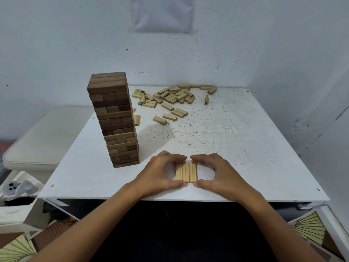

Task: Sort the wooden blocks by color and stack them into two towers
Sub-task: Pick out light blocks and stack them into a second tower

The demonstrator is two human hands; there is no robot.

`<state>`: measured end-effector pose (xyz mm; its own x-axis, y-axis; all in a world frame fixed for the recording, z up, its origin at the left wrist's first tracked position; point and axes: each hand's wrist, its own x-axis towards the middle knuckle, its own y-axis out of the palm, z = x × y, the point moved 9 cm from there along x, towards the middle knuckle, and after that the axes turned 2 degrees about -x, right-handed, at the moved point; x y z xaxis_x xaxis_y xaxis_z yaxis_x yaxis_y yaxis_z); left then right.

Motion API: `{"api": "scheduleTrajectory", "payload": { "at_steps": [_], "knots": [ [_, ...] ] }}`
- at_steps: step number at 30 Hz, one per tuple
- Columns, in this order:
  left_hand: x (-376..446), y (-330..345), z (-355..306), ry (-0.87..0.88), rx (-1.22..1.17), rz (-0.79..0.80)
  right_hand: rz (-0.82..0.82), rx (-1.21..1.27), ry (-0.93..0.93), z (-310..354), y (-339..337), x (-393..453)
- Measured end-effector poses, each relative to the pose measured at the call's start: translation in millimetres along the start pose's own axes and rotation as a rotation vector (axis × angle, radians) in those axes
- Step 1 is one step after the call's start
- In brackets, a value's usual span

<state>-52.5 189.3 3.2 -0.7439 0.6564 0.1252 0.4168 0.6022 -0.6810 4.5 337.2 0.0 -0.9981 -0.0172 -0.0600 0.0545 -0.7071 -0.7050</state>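
A person's two hands frame a small row of light wooden blocks (186,172) near the front edge of a white speckled table (245,148). The blocks lie flat, side by side, their long sides touching, pointing away from the person. The left hand (162,173) curls around the row from the left, its fingertips against the far ends of the blocks and its thumb against the near ends. The right hand (219,174) mirrors it from the right, fingers bent over the far ends and thumb pressed to the near ends, so that both hands hold the row between them. The two thumbs nearly meet at the near side, and the index fingertips nearly meet at the far side.

Just to the left of the hands stands a tall tower of dark wooden blocks (117,120), built in layers of three that alternate in direction; it leans slightly and its layers are a little uneven. At the far side of the table lies a loose pile of light wooden blocks (170,98), scattered at all angles, with a few strays nearer the middle and one apart at the right. A white cushioned seat (43,140) sits beyond the table's left edge, and pale walls close the corner behind.
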Motion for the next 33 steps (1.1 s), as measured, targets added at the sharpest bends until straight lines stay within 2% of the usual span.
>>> {"api": "scheduleTrajectory", "payload": {
  "at_steps": [16,26,29,33],
  "knots": [
    [-3,0,-5,-0.007,0.030,-0.004,-0.012,0.036,-0.005,0,-2,-2],
    [29,-16,-19,-0.008,0.048,-0.186,-0.064,0.219,-0.046,-2,-27,19],
    [53,-19,-22,-0.071,0.131,-0.268,-0.103,0.221,-0.059,-7,-46,43],
    [89,-15,-18,-0.153,0.294,-0.297,-0.181,0.214,-0.041,-16,-71,84]
  ]
}}
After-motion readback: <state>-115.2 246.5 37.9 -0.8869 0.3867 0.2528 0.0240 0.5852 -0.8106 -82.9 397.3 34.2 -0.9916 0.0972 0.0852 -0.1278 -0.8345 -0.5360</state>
